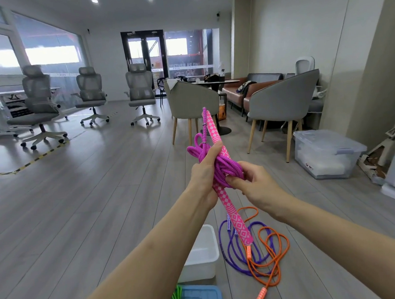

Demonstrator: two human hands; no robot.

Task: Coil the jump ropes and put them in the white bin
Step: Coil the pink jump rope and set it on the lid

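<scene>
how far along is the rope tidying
Nothing visibly binned yet: the white plastic bin shows no rope inside. In hand: the left hand and right hand grip the magenta jump rope, mostly wound. Left: purple rope and orange rope loose on the floor.

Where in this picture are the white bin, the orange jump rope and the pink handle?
white bin (210,235): head view, on its far right rim.
orange jump rope (282,257): head view, on a floor loop.
pink handle (239,227): head view, on its lower patterned grip.
</scene>
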